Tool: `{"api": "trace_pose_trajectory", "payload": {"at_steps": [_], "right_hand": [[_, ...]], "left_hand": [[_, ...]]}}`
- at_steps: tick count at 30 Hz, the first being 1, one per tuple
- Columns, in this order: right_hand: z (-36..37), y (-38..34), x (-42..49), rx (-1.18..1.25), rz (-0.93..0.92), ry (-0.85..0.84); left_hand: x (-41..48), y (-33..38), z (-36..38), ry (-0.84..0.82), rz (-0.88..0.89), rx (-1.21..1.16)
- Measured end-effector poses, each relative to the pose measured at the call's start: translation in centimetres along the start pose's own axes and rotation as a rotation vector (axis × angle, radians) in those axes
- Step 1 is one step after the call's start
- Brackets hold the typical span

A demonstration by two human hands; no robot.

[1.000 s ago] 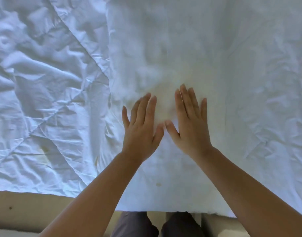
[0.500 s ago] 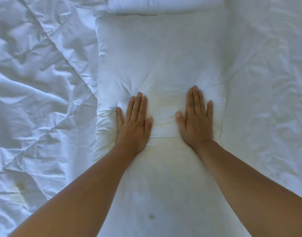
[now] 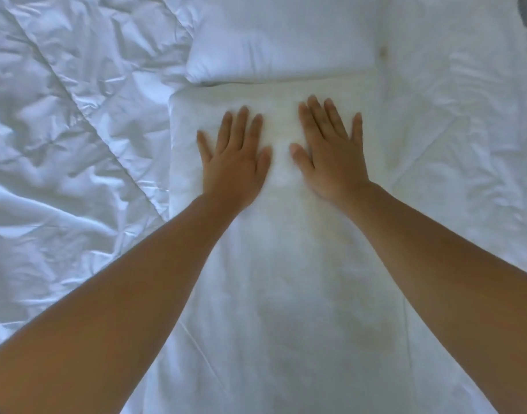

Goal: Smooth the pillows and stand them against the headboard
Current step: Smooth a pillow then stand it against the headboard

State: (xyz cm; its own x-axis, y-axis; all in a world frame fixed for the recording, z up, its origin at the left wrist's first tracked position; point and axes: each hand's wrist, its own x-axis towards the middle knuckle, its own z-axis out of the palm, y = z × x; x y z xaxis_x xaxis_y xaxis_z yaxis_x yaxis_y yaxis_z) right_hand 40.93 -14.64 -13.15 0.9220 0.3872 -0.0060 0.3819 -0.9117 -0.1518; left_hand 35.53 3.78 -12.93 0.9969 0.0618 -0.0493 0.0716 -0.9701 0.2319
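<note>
**Both palms pressing flat on the near pillow**

Pressing left hand (image 3: 234, 162) palm-down on the near pillow (image 3: 286, 264), fingers extended and slightly spread, gripping nothing. Pressing right hand (image 3: 331, 153) palm-down on the same pillow, just beside the left hand, fingers likewise extended and splayed, gripping nothing. Keeping thumbs pointing inward toward each other, apart, with a strip of white fabric showing between them. Reaching with both bare forearms from the near edge, converging toward the far end of the pillow.

Lying flat: near pillow, long axis running near to far, occupying the centre of the scene, fingertips resting close to its far edge. Lying flat beyond it: second pillow (image 3: 280, 40), plump, its near edge touching or overlapping the far edge of the first; exact contact not discernible. Spreading to the left of both pillows: crumpled white quilt (image 3: 62, 130), heavily creased. Lying to the right: smoother white bedding (image 3: 465, 130) with a small brownish spot (image 3: 383, 50) near the second pillow's right corner
</note>
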Motion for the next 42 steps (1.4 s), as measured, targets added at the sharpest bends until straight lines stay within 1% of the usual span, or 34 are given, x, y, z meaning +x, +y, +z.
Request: {"api": "trace_pose_trajectory", "payload": {"at_steps": [2, 4, 6, 10, 15, 18, 22, 24, 27, 28, 29, 31, 32, 33, 34, 35, 37, 39, 42], "right_hand": [[1.1, 1.6, 1.1, -0.009, 0.039, -0.038], [2.5, 3.4, 0.8, 0.029, 0.11, -0.046], [4.1, 4.4, 0.1, 0.077, 0.144, -0.045], [6.9, 4.4, 0.3, 0.109, 0.146, 0.015], [9.4, 5.1, 1.7, 0.125, 0.124, 0.08], [9.0, 5.0, 1.9, 0.136, 0.132, 0.052], [6.6, 4.0, 1.3, 0.165, 0.195, -0.069], [4.7, 3.0, 0.6, 0.183, 0.277, -0.133], [1.9, 0.2, -2.2, 0.224, 0.478, -0.168], [1.3, -1.0, -3.5, 0.237, 0.54, -0.167], [0.8, -2.3, -4.9, 0.248, 0.592, -0.16], [0.3, -4.3, -7.5, 0.255, 0.673, -0.142], [0.2, -5.0, -8.6, 0.243, 0.706, -0.136], [0.2, -5.5, -9.7, 0.219, 0.737, -0.139], [0.2, -6.0, -11.1, 0.186, 0.761, -0.156], [0.4, -6.5, -12.7, 0.155, 0.776, -0.169], [1.0, -7.6, -16.1, 0.121, 0.791, -0.162], [1.7, -8.9, -19.4, 0.113, 0.829, -0.158], [2.4, -10.3, -24.1, 0.099, 0.945, -0.155]], "left_hand": [[1.4, -1.6, 1.0, -0.044, -0.033, 0.012], [1.6, -3.3, 2.1, -0.048, -0.055, -0.008], [1.2, -4.5, 3.4, -0.031, -0.06, -0.037], [1.3, -5.1, 6.3, 0.046, -0.061, -0.071], [2.5, -6.3, 9.0, 0.099, -0.034, -0.077], [2.7, -6.1, 8.8, 0.088, -0.039, -0.076], [1.8, -5.0, 6.5, 0.019, -0.068, -0.06], [1.0, -4.1, 4.8, -0.04, -0.086, -0.032], [0.5, -2.1, 2.2, -0.126, -0.142, 0.072], [0.5, -1.1, 1.3, -0.133, -0.11, 0.104], [0.5, -0.1, 0.5, -0.132, -0.022, 0.104], [0.9, 2.0, -0.5, -0.153, 0.288, 0.073], [1.1, 2.7, -0.8, -0.184, 0.458, 0.096], [1.5, 3.3, -0.8, -0.234, 0.598, 0.143], [1.9, 3.5, -0.8, -0.297, 0.687, 0.193], [2.3, 3.4, -0.5, -0.35, 0.726, 0.236], [3.0, 2.1, 0.0, -0.402, 0.716, 0.291], [3.5, 0.8, 0.0, -0.414, 0.706, 0.31], [4.4, -1.5, -0.3, -0.393, 0.722, 0.302]]}}
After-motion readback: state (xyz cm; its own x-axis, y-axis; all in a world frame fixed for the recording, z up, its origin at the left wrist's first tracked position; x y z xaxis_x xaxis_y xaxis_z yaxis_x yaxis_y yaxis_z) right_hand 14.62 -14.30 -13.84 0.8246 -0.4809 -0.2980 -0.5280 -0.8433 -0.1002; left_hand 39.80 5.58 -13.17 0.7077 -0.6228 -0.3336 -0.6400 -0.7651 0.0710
